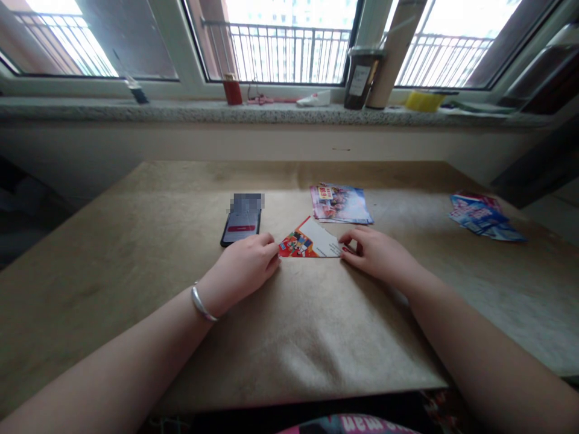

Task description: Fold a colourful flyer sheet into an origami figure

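A printed paper sheet (310,242), folded into a triangle with a white flap and a colourful part, lies flat on the brown table (136,253) in the middle. My left hand (244,268), with a silver bracelet at the wrist, has its fingers curled and pressed on the sheet's left corner. My right hand (377,253) pinches and presses down the sheet's right corner with closed fingers.
A phone (242,224) with a lit screen lies just left of the folded sheet. A stack of colourful leaflets (340,204) sits behind it, another pile (484,217) at the far right. The window sill (271,111) holds a red cup, a dark jar and a yellow object.
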Demonstrator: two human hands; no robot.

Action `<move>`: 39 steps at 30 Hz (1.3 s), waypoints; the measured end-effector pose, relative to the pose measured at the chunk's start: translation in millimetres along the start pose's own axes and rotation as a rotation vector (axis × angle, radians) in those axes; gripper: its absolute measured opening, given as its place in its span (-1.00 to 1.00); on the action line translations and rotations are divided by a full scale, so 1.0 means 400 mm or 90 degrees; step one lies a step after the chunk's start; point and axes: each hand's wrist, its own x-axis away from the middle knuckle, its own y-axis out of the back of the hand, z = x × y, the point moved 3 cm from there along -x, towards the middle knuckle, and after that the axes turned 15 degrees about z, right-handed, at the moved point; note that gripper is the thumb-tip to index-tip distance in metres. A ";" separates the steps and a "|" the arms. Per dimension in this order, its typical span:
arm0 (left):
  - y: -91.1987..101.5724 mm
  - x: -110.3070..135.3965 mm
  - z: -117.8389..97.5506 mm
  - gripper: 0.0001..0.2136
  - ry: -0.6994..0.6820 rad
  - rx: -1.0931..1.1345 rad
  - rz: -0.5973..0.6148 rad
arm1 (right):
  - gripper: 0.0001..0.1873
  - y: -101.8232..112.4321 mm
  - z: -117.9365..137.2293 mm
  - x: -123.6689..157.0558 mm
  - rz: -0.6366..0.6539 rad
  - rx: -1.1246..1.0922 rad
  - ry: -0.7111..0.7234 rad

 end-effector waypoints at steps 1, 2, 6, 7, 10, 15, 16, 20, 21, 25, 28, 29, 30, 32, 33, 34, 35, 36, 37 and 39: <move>-0.003 -0.003 0.002 -0.85 0.000 0.005 -0.006 | -0.73 -0.005 -0.002 -0.005 -0.003 -0.018 0.006; -0.005 -0.005 0.004 -0.86 0.004 0.012 -0.016 | -0.68 -0.009 -0.005 -0.009 -0.008 -0.037 0.013; -0.013 -0.008 0.009 -0.87 0.007 0.066 -0.050 | -0.62 -0.016 -0.008 -0.017 -0.038 -0.111 0.044; -0.015 -0.008 0.010 -0.85 0.005 0.082 -0.059 | -0.63 -0.015 -0.007 -0.017 -0.048 -0.123 0.049; -0.017 -0.007 0.013 -0.71 -0.003 0.127 -0.091 | -0.68 -0.011 -0.003 -0.015 -0.066 -0.155 0.054; -0.017 -0.009 0.013 -0.58 -0.007 0.152 -0.125 | -0.76 -0.009 0.002 -0.014 -0.082 -0.191 0.086; -0.016 -0.009 0.013 -0.56 -0.005 0.152 -0.142 | -0.78 -0.009 0.003 -0.014 -0.083 -0.197 0.096; -0.007 -0.007 0.010 -0.68 -0.051 0.135 -0.187 | -0.85 -0.005 0.013 -0.010 -0.080 -0.201 0.130; -0.004 -0.006 0.009 -0.75 -0.069 0.128 -0.191 | -0.87 -0.004 0.016 -0.009 -0.081 -0.200 0.136; 0.007 0.001 0.004 -0.87 -0.109 0.093 -0.213 | -0.91 0.003 0.024 -0.004 -0.088 -0.190 0.162; 0.008 0.002 0.005 -0.86 -0.115 0.083 -0.217 | -0.92 0.005 0.027 -0.003 -0.087 -0.173 0.179; 0.007 0.001 0.005 -0.86 -0.116 0.088 -0.214 | -0.92 0.005 0.027 -0.003 -0.089 -0.172 0.180; 0.004 0.000 0.006 -0.85 -0.121 0.097 -0.206 | -0.91 0.005 0.027 -0.002 -0.094 -0.175 0.178; 0.000 -0.003 0.006 -0.85 -0.137 0.112 -0.193 | -0.88 0.005 0.025 -0.001 -0.107 -0.183 0.166; -0.003 -0.004 0.005 -0.84 -0.148 0.117 -0.188 | -0.85 0.004 0.024 0.000 -0.112 -0.183 0.163; -0.005 -0.005 0.004 -0.84 -0.159 0.118 -0.180 | -0.83 0.004 0.024 0.000 -0.116 -0.179 0.167; -0.007 -0.006 0.002 -0.84 -0.168 0.116 -0.170 | -0.82 0.003 0.025 0.001 -0.120 -0.172 0.181; -0.009 -0.007 0.000 -0.84 -0.177 0.113 -0.158 | -0.80 0.003 0.026 0.001 -0.122 -0.162 0.205; -0.012 -0.007 -0.002 -0.84 -0.187 0.108 -0.141 | -0.78 0.002 0.029 0.001 -0.124 -0.149 0.234; -0.017 -0.009 -0.006 -0.84 -0.205 0.100 -0.102 | -0.78 0.003 0.033 0.003 -0.133 -0.108 0.285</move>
